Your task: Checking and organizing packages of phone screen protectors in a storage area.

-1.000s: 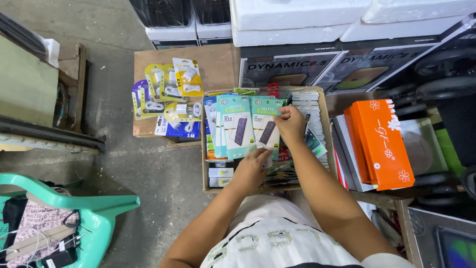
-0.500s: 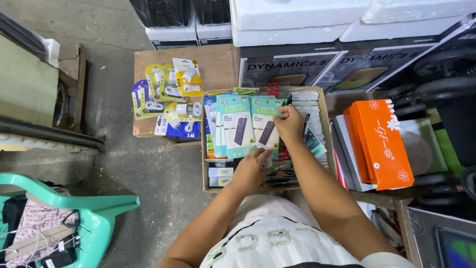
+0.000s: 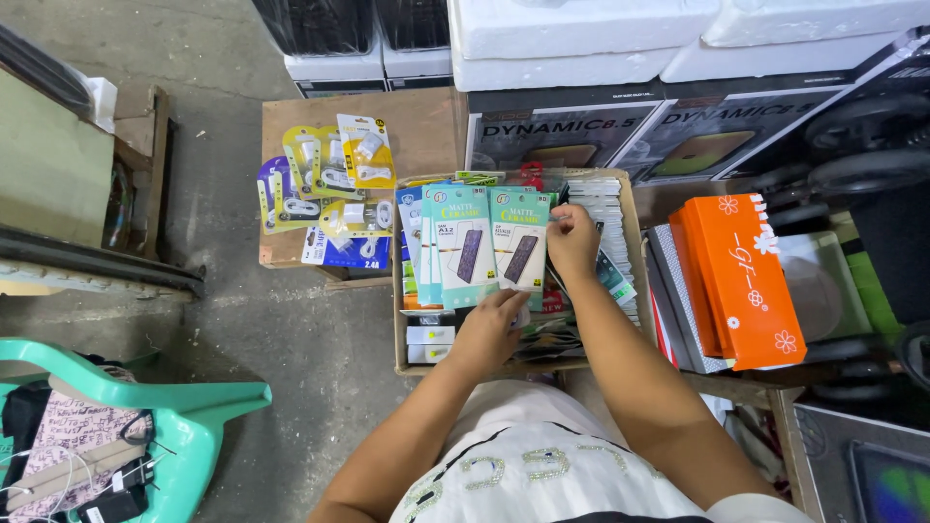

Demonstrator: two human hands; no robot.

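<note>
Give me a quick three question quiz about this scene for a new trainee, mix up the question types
1. True or false: the right hand rests on the orange box.
2. Which hand grips the bottom edge of the teal packets? A) left hand B) right hand
3. Fill in: the yellow cable packs lie on a flat ______ box.

Key: 1. False; it pinches the top of the teal packets, apart from the orange box. 2. A. 3. cardboard.

Concrete floor (image 3: 291, 358), cardboard box (image 3: 412, 358) of teal packets (image 3: 465, 242), wooden board (image 3: 426, 131) with yellow cable packs (image 3: 329, 165)
</note>
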